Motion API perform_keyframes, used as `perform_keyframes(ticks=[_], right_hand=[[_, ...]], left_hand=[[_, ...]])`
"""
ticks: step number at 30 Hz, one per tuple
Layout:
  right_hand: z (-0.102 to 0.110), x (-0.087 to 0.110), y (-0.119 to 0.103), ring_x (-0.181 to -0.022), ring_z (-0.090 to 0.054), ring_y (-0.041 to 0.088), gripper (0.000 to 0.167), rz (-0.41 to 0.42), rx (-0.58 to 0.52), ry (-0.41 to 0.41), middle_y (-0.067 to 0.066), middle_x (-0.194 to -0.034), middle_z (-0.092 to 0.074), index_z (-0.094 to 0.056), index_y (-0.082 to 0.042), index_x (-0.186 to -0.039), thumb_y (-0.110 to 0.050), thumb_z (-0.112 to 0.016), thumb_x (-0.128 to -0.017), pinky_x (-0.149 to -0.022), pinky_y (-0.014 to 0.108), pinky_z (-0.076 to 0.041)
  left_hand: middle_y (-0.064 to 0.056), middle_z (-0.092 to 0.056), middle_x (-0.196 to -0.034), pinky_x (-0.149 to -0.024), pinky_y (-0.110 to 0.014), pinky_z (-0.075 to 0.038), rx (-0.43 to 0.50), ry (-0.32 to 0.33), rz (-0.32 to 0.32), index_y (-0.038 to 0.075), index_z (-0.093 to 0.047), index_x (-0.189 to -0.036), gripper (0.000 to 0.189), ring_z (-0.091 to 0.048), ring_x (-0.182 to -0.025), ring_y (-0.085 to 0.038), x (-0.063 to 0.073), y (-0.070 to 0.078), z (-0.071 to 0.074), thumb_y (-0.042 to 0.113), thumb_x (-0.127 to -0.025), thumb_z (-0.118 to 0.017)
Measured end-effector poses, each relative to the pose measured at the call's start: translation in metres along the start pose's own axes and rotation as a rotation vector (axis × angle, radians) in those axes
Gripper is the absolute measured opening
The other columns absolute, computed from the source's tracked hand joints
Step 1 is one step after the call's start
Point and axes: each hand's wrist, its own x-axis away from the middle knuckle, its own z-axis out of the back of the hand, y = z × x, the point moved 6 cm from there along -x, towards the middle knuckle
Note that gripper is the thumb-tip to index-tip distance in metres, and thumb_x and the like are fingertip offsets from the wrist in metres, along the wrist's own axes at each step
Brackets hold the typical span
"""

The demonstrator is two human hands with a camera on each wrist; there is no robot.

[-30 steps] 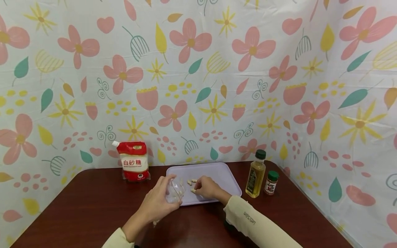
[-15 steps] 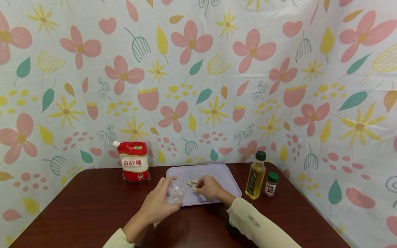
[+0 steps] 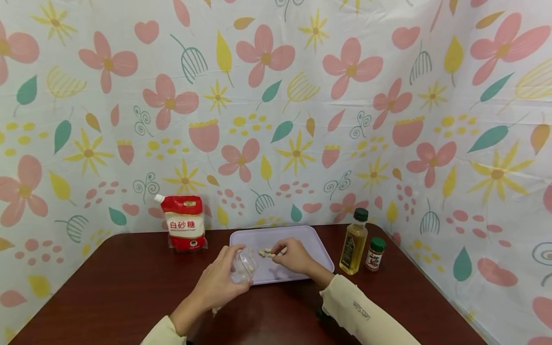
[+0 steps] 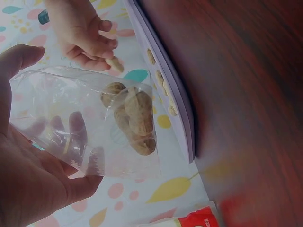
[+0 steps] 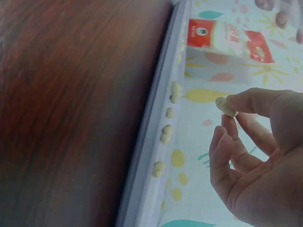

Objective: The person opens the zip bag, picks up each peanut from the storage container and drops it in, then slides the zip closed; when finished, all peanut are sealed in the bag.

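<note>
A clear plastic bag [image 4: 57, 90] is held by my left hand [image 3: 220, 279] over the tray's left front part. Inside it, several unshelled peanuts [image 4: 138, 113] lie together at one end in the left wrist view. Between thumb and fingertip, my right hand [image 3: 295, 258] pinches a single peanut [image 5: 226, 107] above the tray. The lilac tray [image 3: 297, 234] lies on the table, with several loose peanuts [image 3: 263, 252] near its middle. In the head view my left fingers and the bag's folds partly hide what the bag contains.
A red and white sugar pouch [image 3: 186, 224] stands at the back left of the dark wooden table [image 3: 129, 287]. Right of the tray stand an oil bottle [image 3: 354, 244] and a small green-capped jar [image 3: 375, 255]. A flowered curtain [image 3: 276, 115] rises behind the table.
My right hand has risen slightly and moved a little right, with the peanut between its fingertips. My left hand and the bag have barely moved.
</note>
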Motion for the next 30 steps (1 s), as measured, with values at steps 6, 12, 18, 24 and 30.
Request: perform_keyframes(ticks=[6,12,18,24,30], right_hand=[[0.008,0.005,-0.014,-0.078,-0.065,0.019,0.008,-0.007,-0.041,-0.001,0.009,-0.092,-0.071,-0.074,-0.001,-0.094,-0.003,-0.070,-0.087,-0.065,0.029,-0.051],[0.015,0.007,-0.021,-0.065,-0.064,0.012,0.007,-0.032,-0.097,0.023,0.004,-0.095,-0.072,-0.075,-0.008,-0.093,-0.007,-0.072,-0.086,-0.055,0.028,-0.050],[0.022,0.012,-0.033,-0.069,-0.064,0.016,0.008,-0.015,-0.102,0.040,0.004,-0.096,-0.071,-0.074,-0.009,-0.094,-0.009,-0.072,-0.086,-0.057,0.029,-0.050],[0.028,0.018,-0.049,-0.068,-0.064,0.021,0.004,0.003,-0.150,0.057,0.004,-0.093,-0.070,-0.072,-0.011,-0.091,-0.011,-0.073,-0.087,-0.053,0.029,-0.049],[0.030,0.023,-0.067,-0.071,-0.064,0.020,0.005,0.044,-0.167,0.070,0.003,-0.093,-0.070,-0.073,-0.011,-0.090,-0.012,-0.075,-0.085,-0.053,0.027,-0.049]], left_hand=[[0.007,-0.049,-0.103,-0.059,-0.027,-0.042,-0.004,0.005,-0.007,0.017,-0.050,-0.137,0.075,-0.051,-0.075,-0.008,0.000,0.001,0.001,0.035,-0.072,-0.084],[0.007,-0.048,-0.102,-0.059,-0.028,-0.042,-0.006,0.010,-0.008,0.017,-0.050,-0.137,0.076,-0.051,-0.076,-0.007,-0.001,0.001,0.001,0.036,-0.072,-0.083],[0.007,-0.047,-0.100,-0.059,-0.027,-0.042,0.013,0.003,-0.012,0.017,-0.049,-0.137,0.076,-0.051,-0.076,-0.009,-0.001,0.002,0.000,0.036,-0.072,-0.083],[0.005,-0.049,-0.104,-0.061,-0.030,-0.044,0.023,-0.006,-0.015,0.018,-0.049,-0.136,0.075,-0.053,-0.079,-0.010,-0.001,0.004,-0.001,0.038,-0.072,-0.084],[0.003,-0.051,-0.111,-0.064,-0.032,-0.046,0.023,0.000,-0.023,0.016,-0.048,-0.137,0.077,-0.054,-0.080,-0.010,-0.001,0.005,-0.001,0.036,-0.072,-0.084]])
